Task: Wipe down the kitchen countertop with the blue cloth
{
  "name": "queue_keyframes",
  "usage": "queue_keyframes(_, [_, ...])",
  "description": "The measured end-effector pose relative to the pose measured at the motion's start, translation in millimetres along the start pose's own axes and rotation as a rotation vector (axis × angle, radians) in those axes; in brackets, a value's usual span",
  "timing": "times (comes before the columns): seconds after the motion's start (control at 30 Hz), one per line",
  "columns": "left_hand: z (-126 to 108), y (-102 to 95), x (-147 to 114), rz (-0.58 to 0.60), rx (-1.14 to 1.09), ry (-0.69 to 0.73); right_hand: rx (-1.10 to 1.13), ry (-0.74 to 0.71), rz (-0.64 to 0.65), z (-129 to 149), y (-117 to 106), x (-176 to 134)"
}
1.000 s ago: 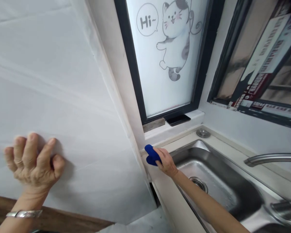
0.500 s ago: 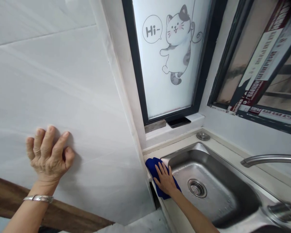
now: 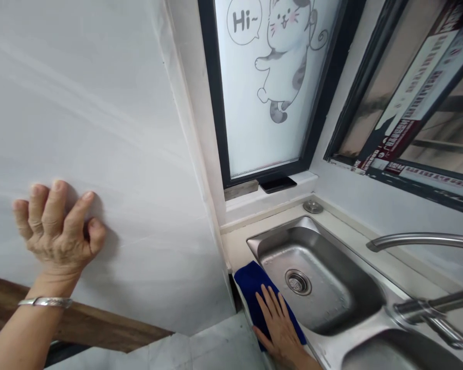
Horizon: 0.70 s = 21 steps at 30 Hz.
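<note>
My left hand (image 3: 59, 226) rests against the pale marbled wall (image 3: 127, 169), fingers spread and slightly bent, a silver bangle (image 3: 45, 302) on its wrist. On the right, my right hand (image 3: 280, 324) lies flat with outstretched fingers on a blue cloth (image 3: 250, 282). The cloth is spread over the front-left counter edge beside the steel sink (image 3: 332, 272); my palm covers part of it. Nothing is gripped by either hand.
A curved faucet (image 3: 420, 239) reaches over the sink, whose second basin (image 3: 393, 354) shows at the bottom right. A dark phone-like slab (image 3: 278, 184) lies on the sill beside a small wooden block (image 3: 241, 190). A round metal drain piece (image 3: 312, 206) sits on the back counter.
My right hand and the blue cloth have slid along the counter edge toward me. The view has tilted downward and to the right; my left hand stays on the wall.
</note>
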State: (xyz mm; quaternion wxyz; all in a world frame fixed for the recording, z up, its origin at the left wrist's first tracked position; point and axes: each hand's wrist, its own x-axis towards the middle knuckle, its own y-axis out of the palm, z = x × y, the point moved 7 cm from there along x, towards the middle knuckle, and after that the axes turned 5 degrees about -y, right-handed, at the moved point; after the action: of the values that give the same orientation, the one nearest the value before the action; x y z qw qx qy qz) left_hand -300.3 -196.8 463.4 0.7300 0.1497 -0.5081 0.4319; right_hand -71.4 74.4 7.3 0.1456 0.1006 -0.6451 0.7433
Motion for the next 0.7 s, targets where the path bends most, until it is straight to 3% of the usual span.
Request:
queue_keyframes(0.17, [-2, -0.6, 2, 0.011, -0.006, -0.002, 0.000, 0.033, 0.032, 18, -1, -33])
queue_keyframes(0.47, [-3, -1.2, 2, -0.002, 0.006, -0.014, -0.070, -0.029, -0.081, 32, 17, -55])
queue_keyframes(0.6, [-2, -1.4, 1, 0.012, -0.002, -0.030, 0.125, -0.014, -0.201, 1, 9, -51])
queue_keyframes(0.7, [-2, -2.7, 1, 0.009, -0.009, -0.033, 0.291, 0.159, -0.256, -40, -25, -27])
